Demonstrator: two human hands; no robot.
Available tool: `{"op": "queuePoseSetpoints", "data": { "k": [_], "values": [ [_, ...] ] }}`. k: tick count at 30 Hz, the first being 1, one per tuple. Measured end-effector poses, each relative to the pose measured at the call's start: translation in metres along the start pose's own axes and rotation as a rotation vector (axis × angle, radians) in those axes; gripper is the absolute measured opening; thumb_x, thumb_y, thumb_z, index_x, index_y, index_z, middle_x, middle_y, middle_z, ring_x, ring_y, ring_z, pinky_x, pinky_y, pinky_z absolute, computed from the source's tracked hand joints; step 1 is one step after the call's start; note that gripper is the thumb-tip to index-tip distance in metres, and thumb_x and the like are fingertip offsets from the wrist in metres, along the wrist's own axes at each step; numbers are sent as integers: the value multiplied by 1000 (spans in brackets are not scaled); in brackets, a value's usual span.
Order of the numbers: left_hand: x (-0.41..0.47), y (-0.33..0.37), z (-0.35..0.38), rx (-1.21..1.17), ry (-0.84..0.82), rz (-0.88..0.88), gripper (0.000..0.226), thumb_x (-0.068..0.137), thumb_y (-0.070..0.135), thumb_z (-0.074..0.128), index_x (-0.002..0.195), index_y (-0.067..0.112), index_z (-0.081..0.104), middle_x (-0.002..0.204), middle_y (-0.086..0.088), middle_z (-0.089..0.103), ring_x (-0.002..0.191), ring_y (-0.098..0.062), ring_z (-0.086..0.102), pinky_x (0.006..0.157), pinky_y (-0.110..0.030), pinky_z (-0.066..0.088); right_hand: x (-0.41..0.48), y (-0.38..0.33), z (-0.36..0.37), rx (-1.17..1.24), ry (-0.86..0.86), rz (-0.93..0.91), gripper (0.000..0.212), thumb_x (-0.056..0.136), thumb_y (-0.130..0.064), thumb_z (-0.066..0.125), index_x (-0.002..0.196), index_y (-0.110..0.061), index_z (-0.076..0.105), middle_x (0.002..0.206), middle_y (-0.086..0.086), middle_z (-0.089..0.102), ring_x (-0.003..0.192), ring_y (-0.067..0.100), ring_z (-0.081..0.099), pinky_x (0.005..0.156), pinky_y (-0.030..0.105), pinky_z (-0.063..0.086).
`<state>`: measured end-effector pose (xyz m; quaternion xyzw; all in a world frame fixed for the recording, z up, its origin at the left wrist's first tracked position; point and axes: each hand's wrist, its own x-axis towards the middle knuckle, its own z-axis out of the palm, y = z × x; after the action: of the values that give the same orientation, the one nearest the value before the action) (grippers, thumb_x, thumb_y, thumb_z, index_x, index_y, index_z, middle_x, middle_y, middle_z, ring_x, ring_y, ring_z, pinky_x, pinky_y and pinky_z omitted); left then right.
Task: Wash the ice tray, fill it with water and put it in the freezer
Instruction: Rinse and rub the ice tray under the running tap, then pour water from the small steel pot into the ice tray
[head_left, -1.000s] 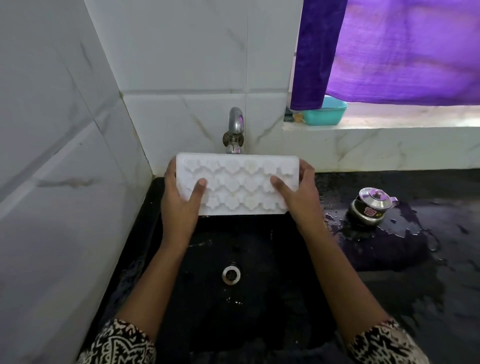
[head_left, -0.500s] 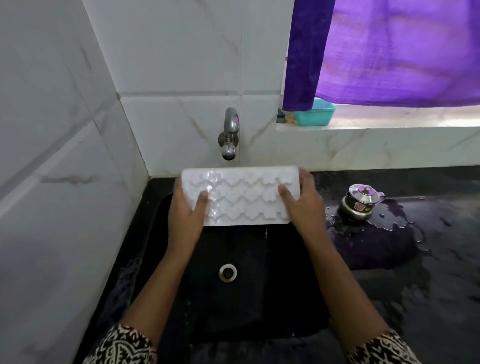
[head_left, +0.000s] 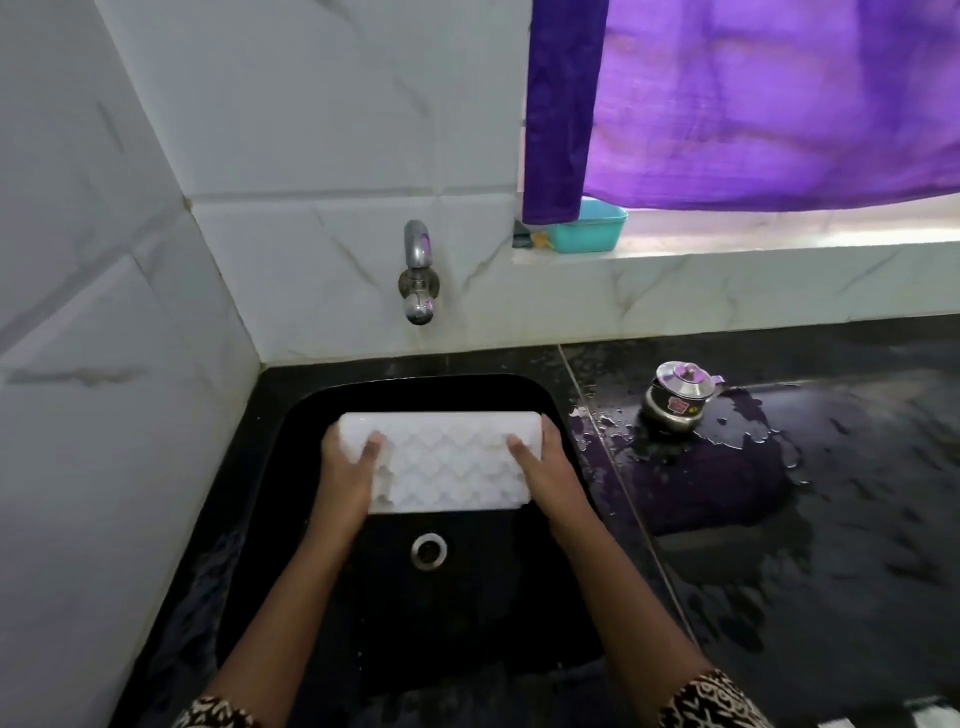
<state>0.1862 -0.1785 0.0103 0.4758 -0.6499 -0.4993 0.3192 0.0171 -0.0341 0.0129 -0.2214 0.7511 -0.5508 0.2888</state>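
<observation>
A white ice tray (head_left: 447, 460) with star-shaped cells is held level over the black sink (head_left: 311, 410), below the steel tap (head_left: 418, 273). My left hand (head_left: 345, 475) grips its left end with the thumb across the top. Its right end sits in my right hand (head_left: 545, 467), thumb on the cells. No water stream shows from the tap. The drain (head_left: 429, 551) lies under the tray's near edge.
White tiled walls close off the left and back. A small steel lidded pot (head_left: 675, 397) stands on the wet black counter (head_left: 831, 519) to the right. A teal tub (head_left: 589, 231) sits on the window ledge under a purple curtain (head_left: 753, 104).
Both hands have lowered the tray from right under the tap down into the sink and toward me. The grip on both ends is unchanged.
</observation>
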Motion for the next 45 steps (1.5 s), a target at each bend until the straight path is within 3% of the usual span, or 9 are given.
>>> {"op": "queuePoseSetpoints", "data": {
  "k": [3,6,10,13,18,24,28,35,45],
  "values": [
    [-20,13,9,-246,80,96,58,97,54,33,142,18,31,141,-6,44,126,-22,45,109,-41,34,-13,-11,-9,490,-65,5,51,93,-47,51,138,-28,34,139,0,46,124,17,47,104,40,40],
    [-36,25,28,-677,155,27,33,99,47,36,107,18,50,102,2,61,96,-10,58,93,-29,43,-17,-18,-37,816,-2,14,11,99,-25,45,107,-19,49,101,-2,61,94,9,59,79,26,47],
    [-52,40,68,-959,106,-75,18,98,28,50,84,17,52,79,7,65,75,-7,61,72,-21,50,-13,-10,-82,854,98,9,3,94,-7,52,92,-10,51,89,4,60,82,15,58,72,25,48],
    [-67,43,110,-867,47,-48,15,94,1,52,95,15,52,124,-5,56,109,-18,56,81,-22,54,-7,9,-121,671,235,-47,20,87,6,55,96,-11,48,110,8,61,92,16,60,78,25,50],
    [-98,36,189,-649,-143,60,63,84,-14,57,133,23,41,131,4,56,117,-12,56,95,-27,50,-4,42,-221,429,298,-89,63,82,17,49,137,-10,36,124,0,52,111,16,53,90,27,46],
    [-132,18,272,-137,-385,186,105,59,46,82,147,29,27,146,13,40,130,4,42,104,-18,39,14,95,-320,135,294,-43,63,84,11,57,140,-12,38,126,0,54,111,17,52,88,26,42],
    [-143,13,308,183,-347,189,126,60,45,87,154,25,6,160,4,19,141,-4,23,112,-21,25,30,120,-346,-45,298,-31,58,85,7,58,137,-12,43,123,3,58,106,16,53,85,24,41],
    [-163,15,330,538,-232,104,123,65,68,71,154,23,-2,161,10,7,148,-29,6,116,-40,17,49,148,-364,-367,248,-95,48,86,-1,58,132,-12,51,123,6,60,112,23,53,92,27,39],
    [-157,9,331,587,-241,203,145,43,103,29,154,14,6,161,1,9,140,0,-2,114,-21,-6,58,153,-368,-630,184,-126,49,88,-11,57,136,-10,46,134,10,50,123,29,38,100,38,31]
  ]
}}
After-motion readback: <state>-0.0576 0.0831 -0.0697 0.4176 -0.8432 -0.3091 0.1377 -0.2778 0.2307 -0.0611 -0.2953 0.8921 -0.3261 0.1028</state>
